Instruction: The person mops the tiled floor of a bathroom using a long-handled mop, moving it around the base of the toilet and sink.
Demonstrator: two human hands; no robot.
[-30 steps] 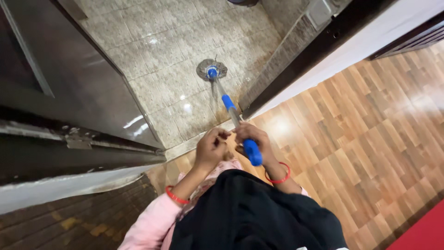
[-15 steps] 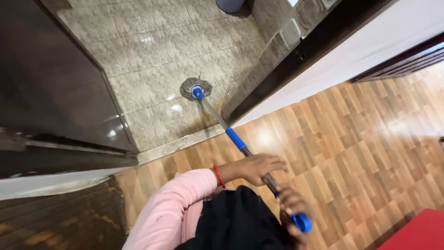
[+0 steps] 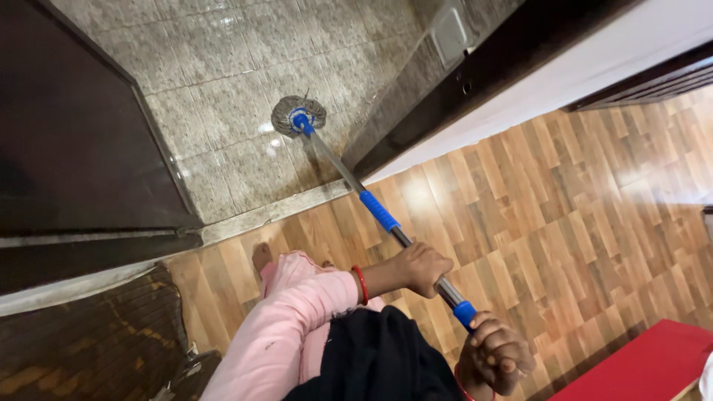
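Wood-patterned laminate flooring [image 3: 564, 223] fills the near ground where a person in a pink sleeve [image 3: 290, 327] and dark garment stands at a doorway, working a mop. Nearest the camera, the right hand [image 3: 496, 355] is closed in a fist around the blue end grip of the mop handle [image 3: 416, 252]. Just ahead, the left hand [image 3: 421, 267], a red bangle [image 3: 362, 284] at its wrist, is wrapped fully around the bare metal shaft. Beyond it a second blue grip sleeve [image 3: 379, 211] sits on the pole, which slants across the stone threshold [image 3: 275, 215]. At the far end, the grey string mop head [image 3: 298, 116] rests flat on the glossy speckled tile floor [image 3: 223, 82], between a dark door [image 3: 74, 141] and the dark door frame [image 3: 475, 82]. The pole looks stiff and light, the smooth metal likely slicker than the padded blue grips, which appear the surer places to hold; the soft head looks likely to drag when wet. A red mat [image 3: 639, 367] edges the lower right corner.
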